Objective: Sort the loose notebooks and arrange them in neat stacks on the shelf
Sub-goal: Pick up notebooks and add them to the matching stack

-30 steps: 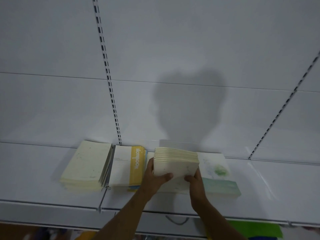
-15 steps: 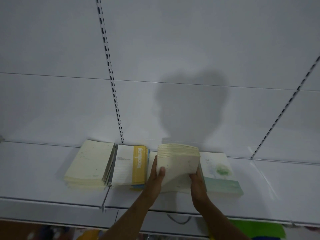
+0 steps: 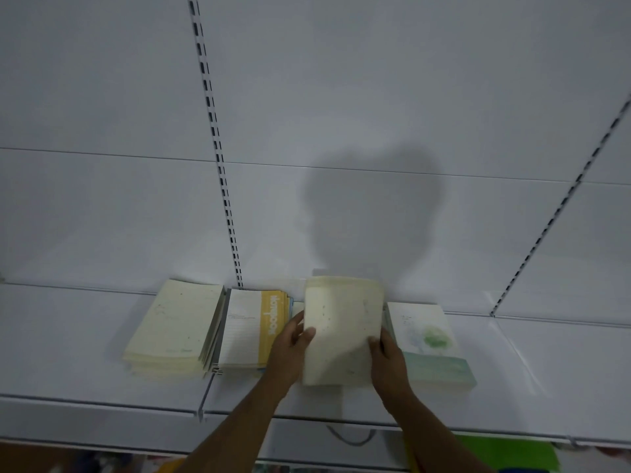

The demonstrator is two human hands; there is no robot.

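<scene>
A person stands at a white shop shelf (image 3: 85, 353), seen from a head camera looking down at two bare forearms reaching forward. Both hands hold one thick bundle of cream notebooks (image 3: 343, 331), which is slightly blurred. The left hand (image 3: 290, 346) grips the bundle's left edge, thumb curled over the front cover and fingers hidden behind. The right hand (image 3: 387, 351) grips the lower right edge, fingers wrapped around it. The bundle sits in the gap between two piles already on the shelf: a pile with a yellow band on its cover (image 3: 254, 327) just to the left, and a pile with a pale green flower cover (image 3: 425, 339) just to the right. Whether the bundle's underside already touches the shelf cannot be told. Farther left lies a plain cream pile (image 3: 176, 327), touching the yellow-banded one. Behind everything is a blank white back panel (image 3: 102, 165) with slotted upright rails, and the person's shadow falls on it. The step appears to be setting this bundle down as a new stack. To do it well, lower it flat, keep both hands squeezing the sides so no notebook slides out, square the edges, and line its front edge up with its neighbours before letting go.
</scene>
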